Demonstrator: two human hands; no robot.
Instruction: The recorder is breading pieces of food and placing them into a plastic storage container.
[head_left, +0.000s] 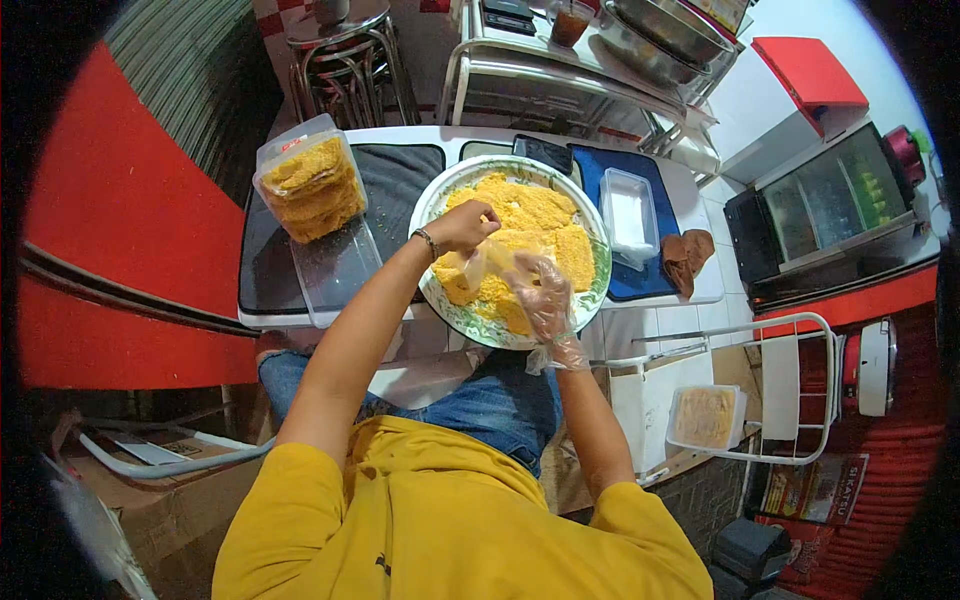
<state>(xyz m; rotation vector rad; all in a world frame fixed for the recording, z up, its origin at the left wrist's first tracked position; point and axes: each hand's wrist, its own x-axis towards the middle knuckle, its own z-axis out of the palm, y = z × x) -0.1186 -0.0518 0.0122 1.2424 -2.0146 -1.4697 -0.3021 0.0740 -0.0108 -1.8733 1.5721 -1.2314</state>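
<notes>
A large round tray with a white and green floral rim lies before me, holding several yellow crumb-coated pieces. My left hand, bare and with a bracelet at the wrist, is over the tray's left half, fingers curled; whether they pinch anything is unclear. My right hand wears a loose clear plastic glove and is above the lower right part of the coated pieces. Its fingers close on a thin translucent plastic film that stretches towards my left hand. The pieces under both hands are partly hidden.
Left of the tray, a clear container full of coated pieces stands by a clear lid. An empty container and brown cloth lie right; a phone is behind. A chair bears another filled container.
</notes>
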